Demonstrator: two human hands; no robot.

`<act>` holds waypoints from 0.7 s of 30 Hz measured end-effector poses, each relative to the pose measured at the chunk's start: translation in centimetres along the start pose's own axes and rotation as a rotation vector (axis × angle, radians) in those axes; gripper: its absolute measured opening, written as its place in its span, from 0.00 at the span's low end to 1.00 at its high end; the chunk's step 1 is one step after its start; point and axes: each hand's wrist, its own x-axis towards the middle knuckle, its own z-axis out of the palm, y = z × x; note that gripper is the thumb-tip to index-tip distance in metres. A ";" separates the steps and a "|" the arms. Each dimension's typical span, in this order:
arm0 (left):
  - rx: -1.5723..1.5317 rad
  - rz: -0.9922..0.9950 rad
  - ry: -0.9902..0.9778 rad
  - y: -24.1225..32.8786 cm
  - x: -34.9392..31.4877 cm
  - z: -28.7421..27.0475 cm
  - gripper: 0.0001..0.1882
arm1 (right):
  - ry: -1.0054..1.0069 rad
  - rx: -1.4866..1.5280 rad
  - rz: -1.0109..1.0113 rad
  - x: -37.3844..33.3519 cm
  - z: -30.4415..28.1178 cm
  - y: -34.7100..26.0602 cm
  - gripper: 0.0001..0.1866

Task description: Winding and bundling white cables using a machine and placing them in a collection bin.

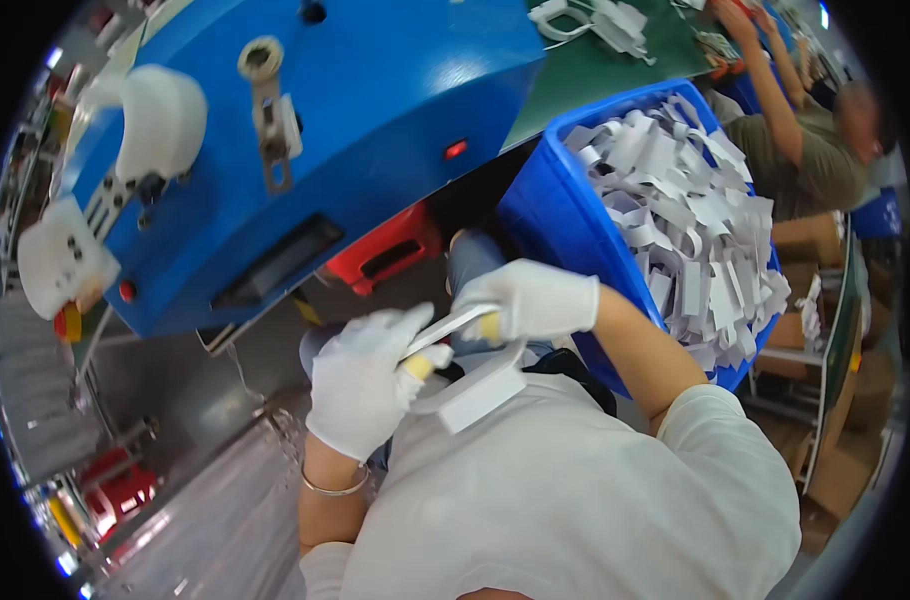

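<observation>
Both of my hands wear white gloves with yellow tape on the fingers. My left hand (360, 380) and my right hand (540, 298) are closed on opposite ends of a narrow white strip (447, 328), held slightly slanted in front of my body. Below it hangs a white rectangular block (483, 394), with a curved pale band beside it that seems to join it to the strip; the exact join is blurred. A large blue bin (560, 215) stands beyond my right hand, heaped with similar white looped pieces (690, 230).
A big blue machine (375, 110) with white curved guides (162, 122) and a red switch stands ahead on the left. Under it is a red stool (387, 248). White pieces (610, 25) lie on a green table (585, 85). At far right, another person (810, 150) works, near cardboard boxes.
</observation>
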 end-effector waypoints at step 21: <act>-0.634 -0.565 0.023 -4.1 -4.4 2.5 0.27 | 1.130 -0.602 1.033 -6.3 -19.2 18.0 0.39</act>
